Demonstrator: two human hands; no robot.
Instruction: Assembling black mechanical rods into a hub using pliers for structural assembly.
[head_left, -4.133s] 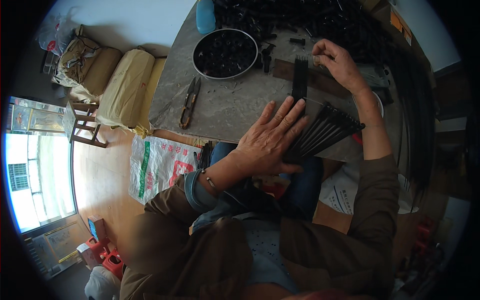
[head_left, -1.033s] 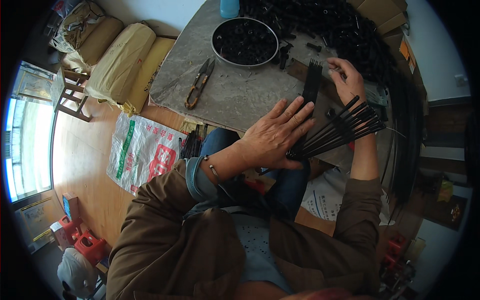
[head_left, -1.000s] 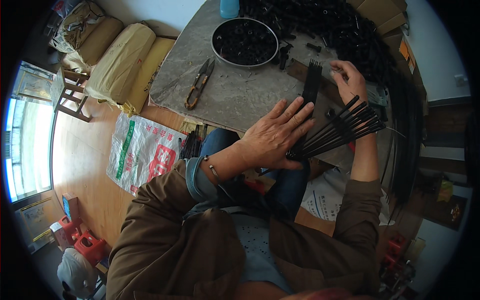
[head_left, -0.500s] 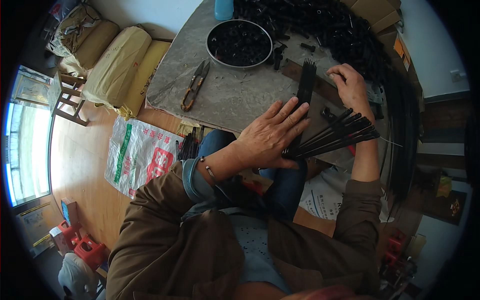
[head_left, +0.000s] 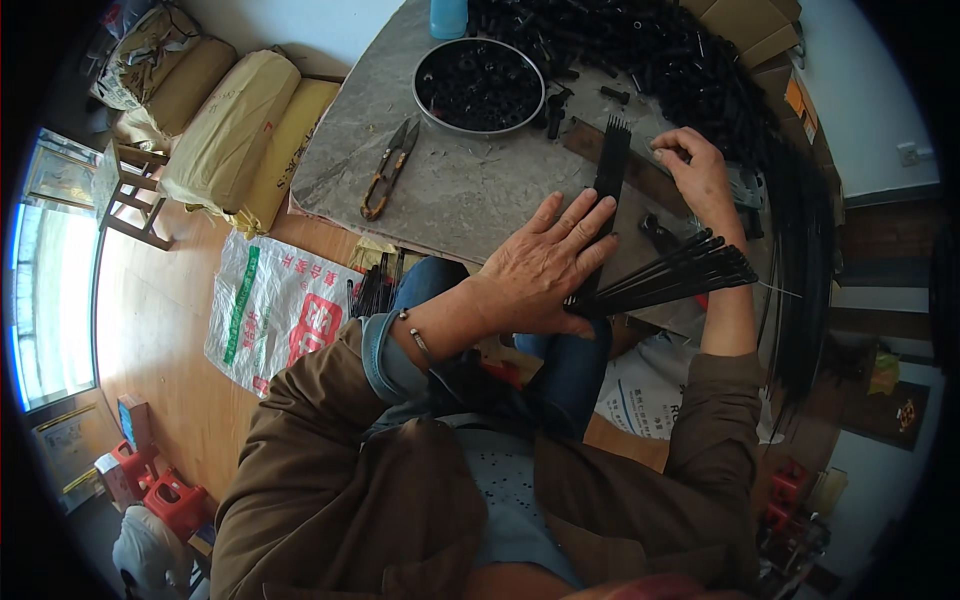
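My left hand (head_left: 548,248) lies palm down with fingers spread, pressing on a dark strip of thin black rods set side by side (head_left: 613,160); their fine tips stick out at the far end. From beside that hand a fan of thin black rods with thicker rounded ends (head_left: 690,275) spreads to the right, passing above my right forearm. My right hand (head_left: 703,175) is raised to the right of the strip, fingers curled in and thumb against the index finger. Something small and pale may be at its fingertips, too small to name.
Scissors with orange-brown handles (head_left: 385,175) lie on the grey table (head_left: 335,180). Behind them stands a metal-rimmed bowl (head_left: 478,128) of small black parts. Black tubular pieces (head_left: 690,60) heap up at the back right, with long black strands (head_left: 800,270) hanging along the right edge.
The fanned rods have spread a little more evenly. My right hand's fingers have shifted slightly, and my left hand still presses on the strip.
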